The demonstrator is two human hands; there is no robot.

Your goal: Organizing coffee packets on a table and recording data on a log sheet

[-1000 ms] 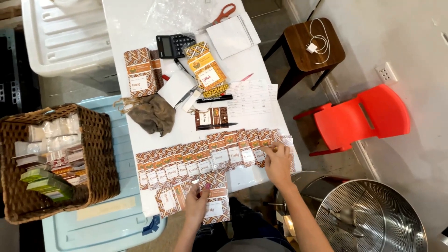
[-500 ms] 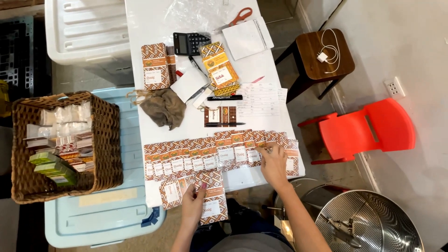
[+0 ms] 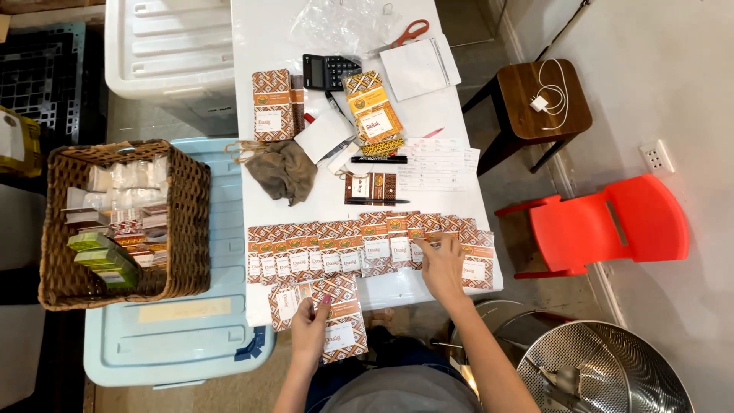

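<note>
A long overlapping row of brown patterned packets (image 3: 359,248) with white labels lies across the near part of the white table (image 3: 267,46). My right hand (image 3: 442,264) rests flat on the row's right end, fingers spread on the packets there. My left hand (image 3: 310,330) grips a small stack of the same patterned packets (image 3: 336,317) at the table's near edge. Two further stacks stand farther up the table: a brown one (image 3: 273,103) and an orange-yellow one (image 3: 372,113).
A wicker basket (image 3: 187,222) of small boxes sits on a light blue tub (image 3: 176,344) at left. A calculator (image 3: 329,70), scissors (image 3: 409,32), markers, papers and a brown cloth (image 3: 283,168) are on the table. A red chair (image 3: 612,226), wooden stool (image 3: 539,99) and steel pot (image 3: 604,371) stand right.
The view has shifted slightly. My right hand has slid a little left along the row's right end. My left hand keeps hold of the stack at the near edge.
</note>
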